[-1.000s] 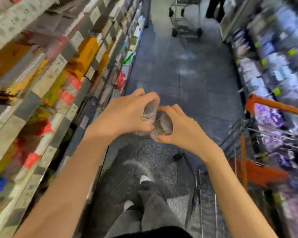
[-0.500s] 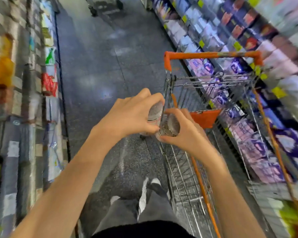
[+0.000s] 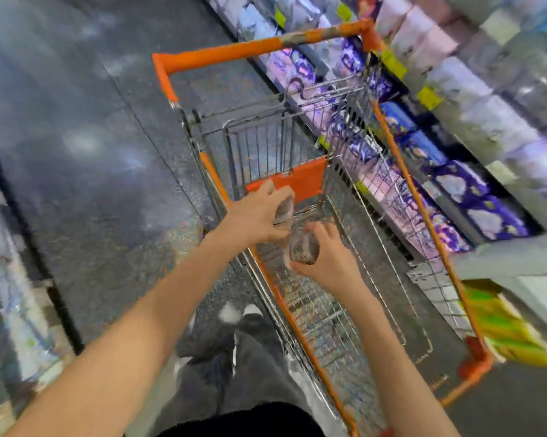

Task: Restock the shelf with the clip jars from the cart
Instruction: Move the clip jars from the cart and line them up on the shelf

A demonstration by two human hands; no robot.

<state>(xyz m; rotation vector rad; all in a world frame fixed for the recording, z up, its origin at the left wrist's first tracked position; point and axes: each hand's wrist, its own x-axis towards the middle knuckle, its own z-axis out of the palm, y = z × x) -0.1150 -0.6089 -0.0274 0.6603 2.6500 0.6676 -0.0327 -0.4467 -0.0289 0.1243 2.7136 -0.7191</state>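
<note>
Both hands are holding jars over the near end of the cart (image 3: 297, 55), whose orange handle is running across the far end and whose wire basket is opening upward beneath them. The left hand (image 3: 253, 217) is wrapping its fingers round the left jar (image 3: 284, 211), which is showing only as a blurred clear body between thumb and fingers; its long axis is looking roughly upright, though the blur is making that hard to settle. The right hand (image 3: 325, 250) is cupping the right jar (image 3: 304, 249) from the far side and below, the dark contents facing the camera and the jar seeming tilted toward the person. The two jars are sitting just beside each other, possibly touching. So each grip is grasping one jar; neither is released. The jars are lying straight ahead of the wrists, above the basket's left rail (image 3: 297, 326), with the left hand nearer the aisle floor (image 3: 92, 184) and the right hand further inside the basket. My reading is that the stocking shelf is out of clear sight here; blurred shelving (image 3: 455, 171) is lining the cart's right side, close against its rim. Open room is lying to the left over the floor.
</note>
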